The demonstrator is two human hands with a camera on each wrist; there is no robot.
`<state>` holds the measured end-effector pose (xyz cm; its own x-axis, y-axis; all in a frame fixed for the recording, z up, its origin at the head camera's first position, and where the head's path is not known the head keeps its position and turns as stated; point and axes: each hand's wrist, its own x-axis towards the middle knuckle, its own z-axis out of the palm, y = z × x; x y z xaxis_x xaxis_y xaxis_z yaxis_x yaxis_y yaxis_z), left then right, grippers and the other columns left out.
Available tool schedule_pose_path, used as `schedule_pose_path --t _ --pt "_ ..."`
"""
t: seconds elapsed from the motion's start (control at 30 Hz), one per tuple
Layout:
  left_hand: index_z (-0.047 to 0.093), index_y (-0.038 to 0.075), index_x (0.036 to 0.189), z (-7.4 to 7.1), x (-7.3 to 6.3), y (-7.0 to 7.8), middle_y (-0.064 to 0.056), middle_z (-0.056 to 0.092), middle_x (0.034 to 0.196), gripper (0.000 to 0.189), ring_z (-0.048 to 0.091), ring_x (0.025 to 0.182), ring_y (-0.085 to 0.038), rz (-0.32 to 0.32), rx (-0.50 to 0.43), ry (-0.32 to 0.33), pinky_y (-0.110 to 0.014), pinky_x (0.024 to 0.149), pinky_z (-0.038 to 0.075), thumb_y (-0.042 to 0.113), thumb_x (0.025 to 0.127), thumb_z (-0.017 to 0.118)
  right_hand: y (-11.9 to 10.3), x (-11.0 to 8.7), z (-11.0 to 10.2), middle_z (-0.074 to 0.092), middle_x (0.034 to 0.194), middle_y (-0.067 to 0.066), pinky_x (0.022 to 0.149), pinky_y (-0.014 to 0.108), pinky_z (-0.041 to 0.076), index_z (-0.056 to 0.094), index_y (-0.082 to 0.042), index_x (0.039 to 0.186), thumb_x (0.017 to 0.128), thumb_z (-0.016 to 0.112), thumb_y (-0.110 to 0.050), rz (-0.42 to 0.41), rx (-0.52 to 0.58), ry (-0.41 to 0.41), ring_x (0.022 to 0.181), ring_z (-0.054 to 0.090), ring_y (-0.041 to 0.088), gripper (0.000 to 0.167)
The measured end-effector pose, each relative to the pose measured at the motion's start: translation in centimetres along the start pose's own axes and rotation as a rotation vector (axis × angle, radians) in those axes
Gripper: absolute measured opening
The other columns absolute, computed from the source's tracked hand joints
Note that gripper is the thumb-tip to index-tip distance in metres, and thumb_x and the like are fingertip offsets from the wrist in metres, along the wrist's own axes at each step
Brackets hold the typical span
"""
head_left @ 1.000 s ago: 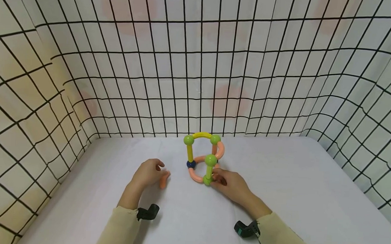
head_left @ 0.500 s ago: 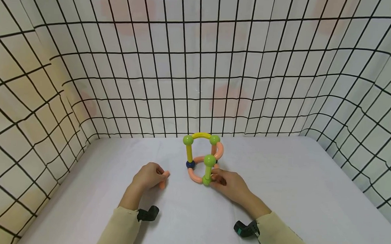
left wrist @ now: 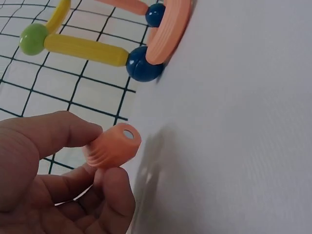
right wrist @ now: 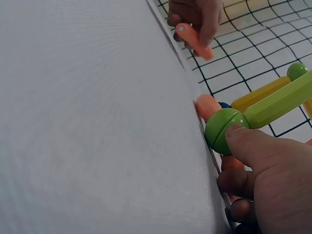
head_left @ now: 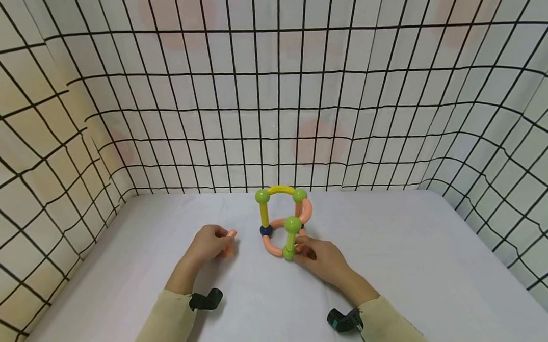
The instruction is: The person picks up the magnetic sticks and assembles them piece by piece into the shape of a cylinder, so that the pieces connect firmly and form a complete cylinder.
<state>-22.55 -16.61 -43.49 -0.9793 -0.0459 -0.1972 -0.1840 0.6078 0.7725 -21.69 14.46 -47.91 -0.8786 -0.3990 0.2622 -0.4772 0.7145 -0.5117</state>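
Note:
My left hand (head_left: 208,243) pinches a curved orange rod (left wrist: 113,146) between thumb and fingers, held just off the white table; a small metal disc shows in its end. Right of it stands a frame of magnetic rods and balls: an orange ring base (head_left: 273,250), a yellow upright rod (head_left: 264,215), a yellow arch (head_left: 281,189) between two green balls, and a curved orange rod (head_left: 307,211) on the right side. My right hand (head_left: 325,260) grips the frame's near lower corner, its thumb on the lower green ball (right wrist: 225,130), from which a light green rod (right wrist: 278,100) rises.
White cloth covers the table (head_left: 390,237). A wall of white sheet with black grid lines (head_left: 276,110) closes off the back and both sides. A dark blue ball (left wrist: 145,64) joins the frame's base near the left hand.
My left hand has closed on the curved orange rod and lifted it from the table. The right hand stays at the frame's corner, and the frame stands as before.

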Motion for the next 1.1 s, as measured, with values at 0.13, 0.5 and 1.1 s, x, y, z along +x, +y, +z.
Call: schedule_pose_path --t 0.13,0.5,1.1 --pt "0.065 0.002 0.108 0.0 0.0 0.2 -0.005 0.068 0.074 0.033 0.059 0.069 -0.015 -0.009 -0.111 -0.006 -0.025 0.063 0.048 0.032 0.094 0.068 -0.1 0.0 -0.1 0.059 0.077 -0.014 0.062 0.019 0.039 0.067 -0.016 0.128 0.091 0.073 -0.035 0.003 -0.003 -0.003 0.067 0.047 0.001 0.042" --pt "0.058 0.004 0.112 0.6 0.1 0.8 0.001 0.070 0.074 0.041 0.058 0.070 -0.014 0.035 -0.442 -0.071 -0.025 0.062 0.049 0.037 0.093 0.071 0.0 0.0 -0.1 0.060 0.078 -0.014 0.062 0.018 0.040 0.067 -0.017 0.128 0.090 0.073 -0.032 -0.001 0.003 0.001 0.067 0.047 0.002 0.041" --pt "0.044 0.007 0.125 2.2 -1.2 4.4 0.001 0.071 0.083 0.040 0.064 0.077 -0.013 0.128 -0.739 -0.160 -0.024 0.064 0.055 0.026 0.097 0.066 0.2 0.0 0.0 0.060 0.078 -0.013 0.061 0.019 0.039 0.068 -0.017 0.127 0.091 0.073 -0.034 -0.024 -0.006 0.011 0.067 0.047 0.001 0.040"
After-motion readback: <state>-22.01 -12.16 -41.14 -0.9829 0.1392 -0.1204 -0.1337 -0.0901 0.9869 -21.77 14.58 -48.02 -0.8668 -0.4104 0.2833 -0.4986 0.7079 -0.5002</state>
